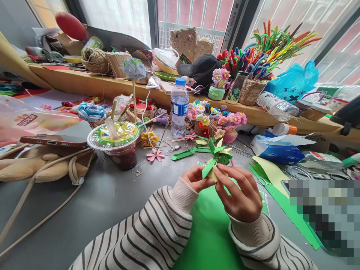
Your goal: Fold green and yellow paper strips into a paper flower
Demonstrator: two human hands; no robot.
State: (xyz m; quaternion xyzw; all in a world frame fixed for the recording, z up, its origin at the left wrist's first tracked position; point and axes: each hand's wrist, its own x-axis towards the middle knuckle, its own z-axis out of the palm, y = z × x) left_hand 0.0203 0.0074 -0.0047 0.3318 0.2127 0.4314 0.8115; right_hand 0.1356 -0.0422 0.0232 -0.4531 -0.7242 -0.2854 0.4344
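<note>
A folded paper flower (216,154) in green and pale yellow is held up above the grey table, its pointed petals spreading upward. My left hand (196,178) pinches its lower left side between thumb and fingers. From the right, my right hand (239,189) grips the base with fingertips closed on it. Just behind the flower lie folded green paper strips (183,154) on the table. Beneath my hands is a smooth green sheet (211,225).
A lidded cup of dark drink (120,159) stands left, beside a phone (53,140). A water bottle (179,112) rises behind the hands. Right lie scissors (264,181), green paper (295,217) and a tissue pack (275,150). Craft flowers (229,116) crowd the back.
</note>
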